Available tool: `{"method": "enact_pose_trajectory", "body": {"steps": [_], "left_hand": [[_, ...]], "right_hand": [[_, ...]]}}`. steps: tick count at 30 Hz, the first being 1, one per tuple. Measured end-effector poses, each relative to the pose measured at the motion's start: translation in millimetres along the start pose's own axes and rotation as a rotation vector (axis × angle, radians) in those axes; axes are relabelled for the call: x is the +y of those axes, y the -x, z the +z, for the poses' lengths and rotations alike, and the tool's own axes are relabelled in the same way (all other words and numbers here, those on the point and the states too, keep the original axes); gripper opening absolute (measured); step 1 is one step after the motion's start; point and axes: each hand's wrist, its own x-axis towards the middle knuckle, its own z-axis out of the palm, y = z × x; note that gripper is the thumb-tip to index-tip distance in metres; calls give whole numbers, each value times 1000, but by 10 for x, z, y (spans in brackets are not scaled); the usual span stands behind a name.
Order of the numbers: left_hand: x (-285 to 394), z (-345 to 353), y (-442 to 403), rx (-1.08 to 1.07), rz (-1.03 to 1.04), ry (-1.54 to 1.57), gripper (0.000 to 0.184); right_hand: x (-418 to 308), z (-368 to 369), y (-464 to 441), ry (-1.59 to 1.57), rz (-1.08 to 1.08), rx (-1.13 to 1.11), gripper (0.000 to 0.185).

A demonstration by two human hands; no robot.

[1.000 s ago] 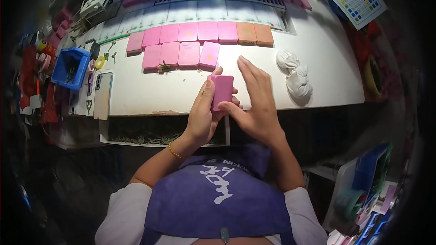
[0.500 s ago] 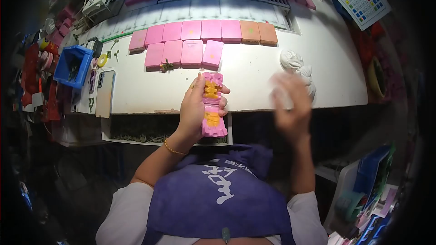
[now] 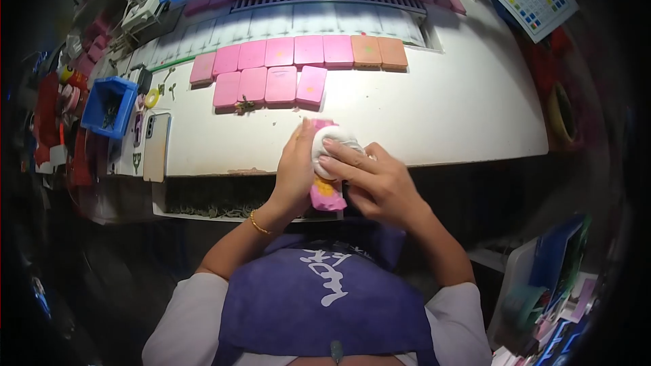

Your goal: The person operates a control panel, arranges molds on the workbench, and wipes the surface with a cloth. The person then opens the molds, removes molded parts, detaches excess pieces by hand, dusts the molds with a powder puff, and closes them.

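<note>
My left hand [image 3: 293,169] is wrapped round a pink rubber mold [image 3: 328,201], which lies spread open with yellow hollows on its inner face. With bent fingers, my right hand [image 3: 374,179] presses a rounded white cloth pouch [image 3: 329,137] onto the mold's face. The pouch covers the upper and middle part of the mold; its lower yellow patch and the pink top edge still show. Both hands are in front of the white table's [image 3: 407,160] near edge.
Several pink blocks [image 3: 308,51] stand in two rows on the table, with two orange-brown blocks [image 3: 367,52] at the right. A small green sprig [image 3: 245,104] lies by the front row. A phone [image 3: 156,146] and blue bin [image 3: 108,107] are at left. A tray of dark pieces [image 3: 203,196] sits below the edge.
My right hand has taken the white cloth pouch from the right of the table and brought it left onto the mold. My left hand still holds the mold, slightly lower and further right.
</note>
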Motion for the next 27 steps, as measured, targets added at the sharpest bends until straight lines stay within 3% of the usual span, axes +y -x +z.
{"method": "enact_pose_trajectory", "body": {"steps": [1,3,6,8,10,11,12,14,17,20,21,24,25,27], "left_hand": [[-40,-94,20,-101,-106,42,44],[29,-93,64,-149,-100,32,45],[117,41,64,-68,-85,50,58],[126,98,125,-52,-48,16,65],[104,-118,74,-256,-161,105,72],[103,-167,88,-290,-202,174,70],[90,-195,121,-319,-239,250,69],[147,-51,136,-199,-218,84,63],[148,-109,152,-280,-184,118,60],[137,-27,161,-179,-70,41,60],[120,-128,137,-228,-84,114,61],[64,-145,138,-250,-69,152,61],[95,-146,170,-241,16,-12,60],[170,-112,187,-224,109,-26,58]], "right_hand": [[8,-48,-8,34,-33,97,54],[24,-112,-31,88,-102,285,54],[-34,42,-48,113,-223,289,56],[-2,22,-18,8,-154,208,57],[98,-1,-13,-104,-98,125,58],[163,3,39,-287,-47,179,61],[78,-22,76,-700,247,180,61],[40,-53,53,-1134,469,286,57],[22,-86,10,-266,60,503,56],[-56,-44,-16,69,-254,229,54],[-86,63,-29,67,-146,172,52],[-18,-59,-67,-7,-158,49,51],[-11,-113,-69,-115,-149,76,52],[-64,-195,-39,-300,-65,206,54]]}}
